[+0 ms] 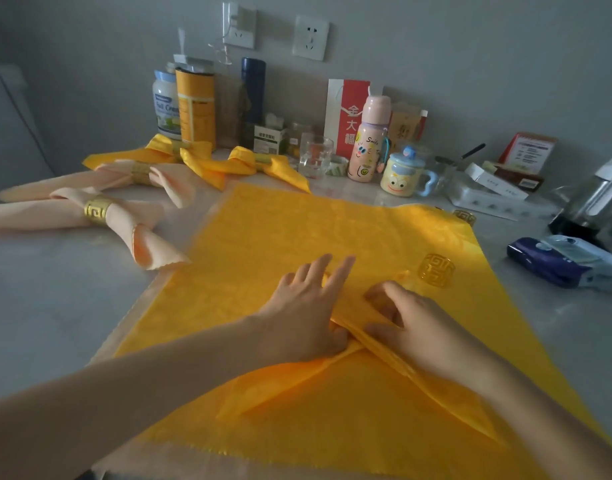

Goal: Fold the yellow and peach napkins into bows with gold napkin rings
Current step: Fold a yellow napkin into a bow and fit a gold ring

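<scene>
Two bare forearms come in over the near edge of the pale marble desk (55, 289). Yellow square damask cloth napkin (297, 230) lies spread out at desk centre, woven floral pattern, pinked near edge, stacked on a peach cloth napkin (138, 306) that only shows as a strip along its left and near sides. A corner flap is folded in toward the middle, raising a diagonal crease. Left hand (304, 306) lies flat on the cloth at the middle, fingers spread, pressing down. Right hand (412, 320) sits just beside it, fingers curled, pinching the raised crease. Gold fretwork metal napkin ring (436, 270) lies loose on the yellow cloth near its right edge; second gold ring (465, 216) is at the napkin's far right corner. Two finished peach bows (96, 209) with rings lie toward the desk's left edge, two yellow bows (252, 164) behind them. Clear glass tumbler (315, 155) and pink cartoon bottle (368, 140) stand along the far edge.
</scene>
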Available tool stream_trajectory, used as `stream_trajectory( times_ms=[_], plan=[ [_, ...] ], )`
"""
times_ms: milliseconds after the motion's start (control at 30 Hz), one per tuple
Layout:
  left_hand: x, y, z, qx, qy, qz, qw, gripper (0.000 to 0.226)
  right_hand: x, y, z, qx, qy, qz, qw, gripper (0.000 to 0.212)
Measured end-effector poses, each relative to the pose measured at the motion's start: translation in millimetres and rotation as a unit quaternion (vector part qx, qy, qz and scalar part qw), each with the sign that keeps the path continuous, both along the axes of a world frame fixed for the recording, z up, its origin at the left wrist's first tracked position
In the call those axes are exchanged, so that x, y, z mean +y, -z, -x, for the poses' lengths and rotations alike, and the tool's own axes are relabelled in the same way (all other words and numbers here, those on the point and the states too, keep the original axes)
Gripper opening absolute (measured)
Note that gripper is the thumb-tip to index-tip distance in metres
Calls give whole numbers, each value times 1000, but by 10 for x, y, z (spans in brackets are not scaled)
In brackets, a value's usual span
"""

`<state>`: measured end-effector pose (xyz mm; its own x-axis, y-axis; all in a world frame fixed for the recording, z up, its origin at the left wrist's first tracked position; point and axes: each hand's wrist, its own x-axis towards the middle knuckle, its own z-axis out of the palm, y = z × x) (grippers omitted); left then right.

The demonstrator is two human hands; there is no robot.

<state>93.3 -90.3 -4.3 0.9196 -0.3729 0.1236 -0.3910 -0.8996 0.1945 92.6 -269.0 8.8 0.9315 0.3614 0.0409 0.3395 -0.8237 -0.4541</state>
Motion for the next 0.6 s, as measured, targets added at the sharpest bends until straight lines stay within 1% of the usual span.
stream_trajectory(
  times_ms=[67,100,167,233,267,333,367,433,467,533,600],
  plan=[
    [-26,7,85,-24,-77,45,996,97,20,3,-12,0,22,-12,1000,37],
    [-30,12,115,-28,-111,64,991,93,30,8,-21,-11,28,-12,999,39],
    [-33,22,152,-18,-160,92,983,78,45,15,-44,-38,36,-1,999,48],
    [-34,28,182,0,-176,110,978,66,49,6,-62,-45,39,8,998,54],
    [-34,37,187,1,-171,107,980,64,43,0,-74,-39,39,9,998,52],
    [-5,36,171,5,-149,102,984,66,40,-3,-105,-26,36,14,999,42],
    [10,13,149,16,-125,107,986,72,27,-9,-107,-22,37,12,999,38],
    [84,-52,44,32,-46,121,991,87,22,-1,-134,-8,36,5,999,32],
    [108,-105,-32,27,7,120,992,86,10,-11,-147,1,36,6,999,31],
    [142,-206,-174,20,90,107,990,63,13,-45,-188,25,32,21,999,32],
    [119,-245,-292,41,113,88,989,46,35,-110,-230,47,26,64,996,37]
  ],
)
